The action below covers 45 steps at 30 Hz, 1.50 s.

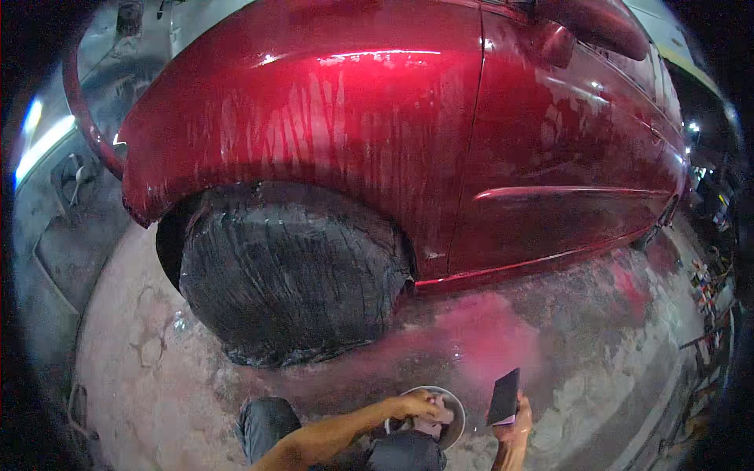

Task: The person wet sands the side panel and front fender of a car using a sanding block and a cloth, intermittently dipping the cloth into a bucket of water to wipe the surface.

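One big red car (377,102) takes up most of the view, nose to the left, its long axis running left to right and bending away toward the rim on the right. Pale wet-looking streaks run down the fender. Next biggest is the wheel cover (290,282), black, wrinkly plastic filling the wheel arch. Then there's a pink patch (495,337) on the floor by the sill. Below that sits a round bucket (461,416), partly behind a knee.

Right hand (515,432) is gripping a flat dark block (504,399), held up just right of the bucket and apart from the car. Its long axis is close to upright, top end leaning a bit right and pointing toward the car, broad dark face turned left, pinkish edge at the bottom. Left hand (416,406) is over the bucket, fingers closed on a crumpled pale pink cloth (428,428) that hangs down inside.
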Available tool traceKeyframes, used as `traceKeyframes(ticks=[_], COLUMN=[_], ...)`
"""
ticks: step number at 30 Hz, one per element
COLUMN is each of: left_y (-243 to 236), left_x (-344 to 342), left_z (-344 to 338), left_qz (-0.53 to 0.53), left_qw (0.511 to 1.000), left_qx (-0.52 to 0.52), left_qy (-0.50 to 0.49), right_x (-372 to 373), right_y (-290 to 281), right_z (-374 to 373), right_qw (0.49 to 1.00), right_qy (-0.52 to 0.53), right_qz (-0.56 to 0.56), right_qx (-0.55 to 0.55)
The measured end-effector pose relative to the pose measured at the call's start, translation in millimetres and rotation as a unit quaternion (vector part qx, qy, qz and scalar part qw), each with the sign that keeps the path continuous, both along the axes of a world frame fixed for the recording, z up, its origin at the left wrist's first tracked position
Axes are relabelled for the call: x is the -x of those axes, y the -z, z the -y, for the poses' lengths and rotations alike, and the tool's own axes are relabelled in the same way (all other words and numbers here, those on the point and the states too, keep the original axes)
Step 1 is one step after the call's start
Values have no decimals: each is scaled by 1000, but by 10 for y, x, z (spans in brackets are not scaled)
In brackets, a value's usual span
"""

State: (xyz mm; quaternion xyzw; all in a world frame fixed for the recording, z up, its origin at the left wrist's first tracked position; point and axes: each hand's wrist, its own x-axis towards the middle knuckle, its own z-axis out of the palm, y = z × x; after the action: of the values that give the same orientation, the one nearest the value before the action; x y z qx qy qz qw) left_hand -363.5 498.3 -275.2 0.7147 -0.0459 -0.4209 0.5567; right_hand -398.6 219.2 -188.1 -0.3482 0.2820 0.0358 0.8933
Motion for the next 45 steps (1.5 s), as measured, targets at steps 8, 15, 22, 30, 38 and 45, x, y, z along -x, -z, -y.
traceKeyframes(ticks=[8, 15, 22, 30, 38, 45], left_y=[-2093, -4571, -5242, -5550, -5677, -5573], left_x=[-591, -1455, -2099, -2319, -2097, -1799], left_z=[-222, -54, -368, -741, -888, -1462], left_qz=[162, 838, 892, 916, 895, 929], left_qw=[967, 426, 140, 39, 126, 97], left_qx=[126, -108, -414, -397, -425, -356], left_qy=[-148, -322, -118, -51, -43, -14], right_x=[-45, -82, -238, -551, -891, -1634], right_y=[153, 558, 56, -294, -592, -1530], right_z=[233, 560, -16, -551, -837, -1513], right_qw=[991, 998, 995, 996, 993, 952], right_qy=[28, -9, 50, -7, -25, -9], right_qz=[52, 18, 21, 80, 110, 259], right_qx=[-118, -63, -86, 31, 45, 163])
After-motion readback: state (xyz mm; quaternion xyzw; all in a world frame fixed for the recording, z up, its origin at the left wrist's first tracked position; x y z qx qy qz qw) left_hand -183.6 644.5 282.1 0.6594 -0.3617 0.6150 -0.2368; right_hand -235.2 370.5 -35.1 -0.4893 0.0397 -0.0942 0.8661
